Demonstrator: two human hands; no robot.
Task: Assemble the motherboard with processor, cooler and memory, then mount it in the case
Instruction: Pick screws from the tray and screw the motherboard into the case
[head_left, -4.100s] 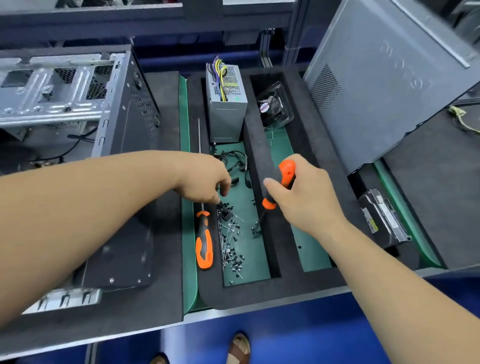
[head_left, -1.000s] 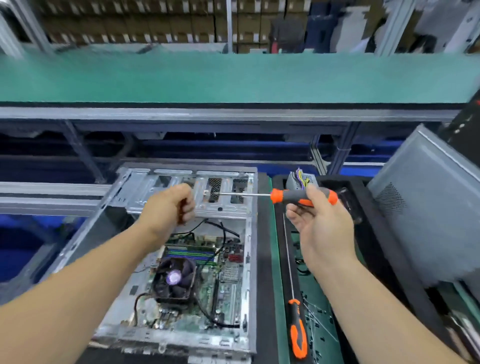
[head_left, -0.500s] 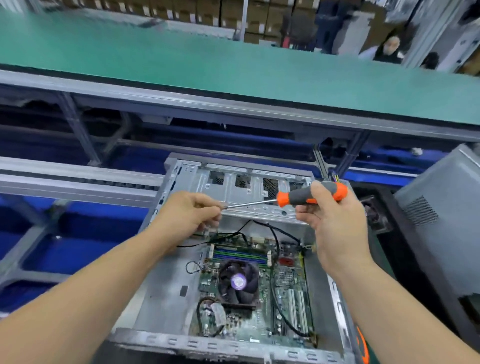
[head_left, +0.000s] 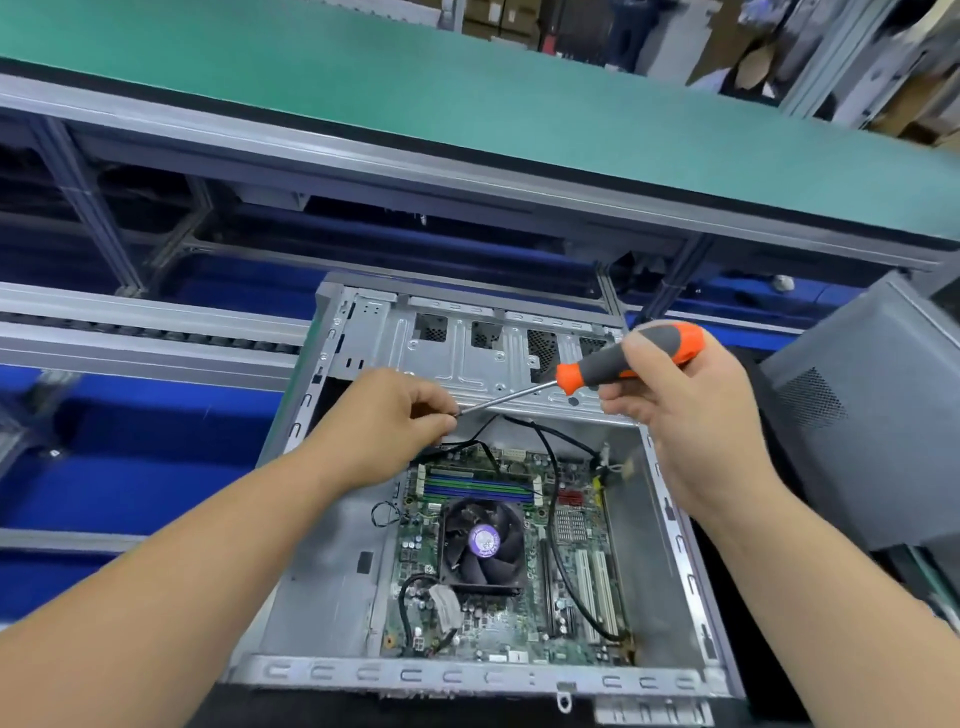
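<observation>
The open metal case (head_left: 332, 561) lies flat in front of me with the green motherboard (head_left: 519, 618) inside it. A black cooler fan (head_left: 482, 543) with a purple label sits on the board, and memory sticks (head_left: 475, 486) lie in the slots above it. My right hand (head_left: 680, 410) grips the grey and orange handle of a screwdriver (head_left: 618, 366) above the case. The shaft slants down-left to my left hand (head_left: 384, 421), whose fingertips pinch at the tip; whatever they hold there is too small to see.
Black cables (head_left: 545, 467) loop across the board's upper half. A grey case side panel (head_left: 862, 447) leans at the right. A green-topped shelf (head_left: 467, 114) runs across the back, with grey rails (head_left: 145, 332) at the left.
My view has swung from the parts tray to the case. Both hands have come together over the case, and my left fingertips have closed on the screwdriver's tip. The screwdriver now slants down-left.
</observation>
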